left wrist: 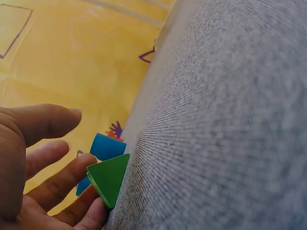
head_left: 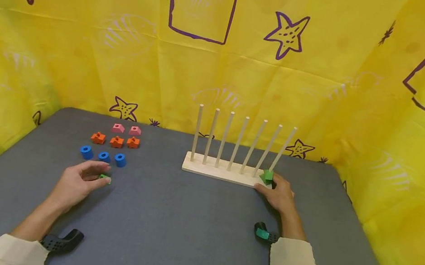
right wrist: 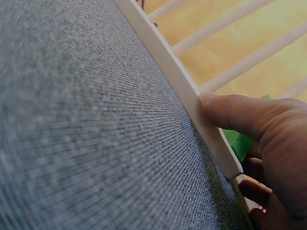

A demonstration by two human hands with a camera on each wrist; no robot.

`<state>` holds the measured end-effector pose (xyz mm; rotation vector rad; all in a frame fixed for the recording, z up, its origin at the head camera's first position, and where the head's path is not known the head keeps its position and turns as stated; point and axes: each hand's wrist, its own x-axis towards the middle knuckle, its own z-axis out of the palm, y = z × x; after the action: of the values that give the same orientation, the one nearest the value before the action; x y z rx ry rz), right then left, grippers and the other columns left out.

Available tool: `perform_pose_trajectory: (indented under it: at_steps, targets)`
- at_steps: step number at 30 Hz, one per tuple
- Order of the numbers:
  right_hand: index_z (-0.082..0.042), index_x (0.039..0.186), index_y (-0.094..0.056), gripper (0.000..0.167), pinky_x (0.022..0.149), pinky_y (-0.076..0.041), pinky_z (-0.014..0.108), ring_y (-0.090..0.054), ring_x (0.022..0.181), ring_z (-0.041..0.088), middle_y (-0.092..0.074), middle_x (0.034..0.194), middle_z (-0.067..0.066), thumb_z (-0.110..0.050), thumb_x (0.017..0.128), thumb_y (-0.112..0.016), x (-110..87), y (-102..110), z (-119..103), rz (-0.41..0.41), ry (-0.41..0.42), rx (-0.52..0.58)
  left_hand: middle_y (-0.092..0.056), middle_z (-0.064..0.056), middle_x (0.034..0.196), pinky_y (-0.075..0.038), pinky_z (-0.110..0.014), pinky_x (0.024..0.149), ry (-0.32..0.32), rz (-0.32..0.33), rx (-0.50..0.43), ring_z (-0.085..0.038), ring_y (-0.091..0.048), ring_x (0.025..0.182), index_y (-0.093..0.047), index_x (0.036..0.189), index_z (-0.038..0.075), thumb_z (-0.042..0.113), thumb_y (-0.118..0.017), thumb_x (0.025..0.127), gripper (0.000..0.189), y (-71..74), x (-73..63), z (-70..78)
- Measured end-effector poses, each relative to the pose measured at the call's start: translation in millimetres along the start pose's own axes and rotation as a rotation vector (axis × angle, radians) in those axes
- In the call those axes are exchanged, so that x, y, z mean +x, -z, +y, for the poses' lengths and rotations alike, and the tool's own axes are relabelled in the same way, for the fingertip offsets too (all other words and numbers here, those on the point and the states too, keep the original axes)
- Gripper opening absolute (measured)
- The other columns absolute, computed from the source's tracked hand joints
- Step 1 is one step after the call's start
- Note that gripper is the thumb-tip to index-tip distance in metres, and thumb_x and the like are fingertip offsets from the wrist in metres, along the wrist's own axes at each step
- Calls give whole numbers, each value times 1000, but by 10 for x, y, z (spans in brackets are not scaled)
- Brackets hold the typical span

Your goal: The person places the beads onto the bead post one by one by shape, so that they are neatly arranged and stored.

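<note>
A green triangular block stands on the table at the fingers of my left hand. In the left wrist view the thumb is apart from the block and the fingers are behind it, loosely bent. My right hand holds the right end of a wooden peg rack, thumb on the front edge and fingers round the far side. Green pieces sit at the foot of the rack's rightmost peg, partly hidden by that hand.
Beyond the left hand are blue cylinders, orange notched blocks and two pink blocks, in rows. Several upright pegs rise from the rack. A yellow patterned curtain surrounds the grey table.
</note>
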<state>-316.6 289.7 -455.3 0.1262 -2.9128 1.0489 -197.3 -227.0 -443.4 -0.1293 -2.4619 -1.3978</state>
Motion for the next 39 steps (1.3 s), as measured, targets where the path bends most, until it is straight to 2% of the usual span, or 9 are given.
perform_pose_trajectory:
  at_steps: [3,9,12,17,22,26,29,34,39]
  targets:
    - [-2,132,-55,61,96,-22,66,-41,125,44,-49,137,24,-38,87,-72,-8,-2,6,-2,-2,-1,-65,-22,109,-46,-11,78,16,-22,48,-8,-62,97,-62,119,-5,9,-76,84,40,27,-4,-11]
    - [-2,131,-56,59,96,-21,67,-43,124,45,-51,135,24,-38,87,-72,-17,5,17,3,9,-7,-64,-21,114,-44,-9,75,91,-100,177,-29,-60,102,-61,123,-4,8,-75,85,43,91,0,-9]
    - [-3,131,-56,59,96,-21,67,-43,124,44,-51,135,23,-37,86,-73,-19,9,25,9,8,-2,-65,-18,112,-44,-12,71,107,-113,224,-32,-60,102,-63,121,-2,11,-76,85,40,84,6,-25]
    - [-3,132,-56,59,96,-22,66,-43,124,43,-51,135,22,-38,86,-73,-14,16,38,12,8,0,-68,-13,105,-46,-17,67,114,-73,250,-28,-62,96,-68,115,3,15,-76,85,33,52,17,-37]
    - [-3,132,-55,59,95,-22,67,-42,125,44,-50,136,23,-37,87,-73,-8,25,43,9,4,-8,-69,-14,105,-47,-17,65,103,-32,245,-29,-64,93,-69,115,3,19,-75,86,33,42,18,14]
    - [-2,133,-54,62,96,-21,67,-41,126,44,-48,137,23,-37,86,-73,-1,23,40,9,7,-6,-69,-16,102,-49,-21,60,100,-4,211,-29,-65,89,-68,117,2,20,-75,87,37,42,16,128]
    - [-1,135,-53,63,97,-20,67,-39,127,45,-47,138,24,-37,86,-73,-1,20,28,5,8,-2,-70,-15,99,-50,-19,60,83,12,193,-18,-66,84,-68,117,2,21,-76,85,38,31,23,232]
    - [0,135,-52,64,98,-19,67,-38,128,45,-46,139,24,-37,87,-73,-4,18,4,-1,3,2,-70,-12,98,-48,-11,68,46,22,152,1,-61,81,-68,117,2,19,-78,84,38,-28,56,400]
    - [0,135,-52,63,98,-19,67,-38,128,45,-47,138,25,-37,87,-73,-5,15,-2,-4,3,3,-70,-11,100,-48,-11,71,-13,17,110,0,-62,85,-69,116,4,17,-78,84,36,-102,130,585]
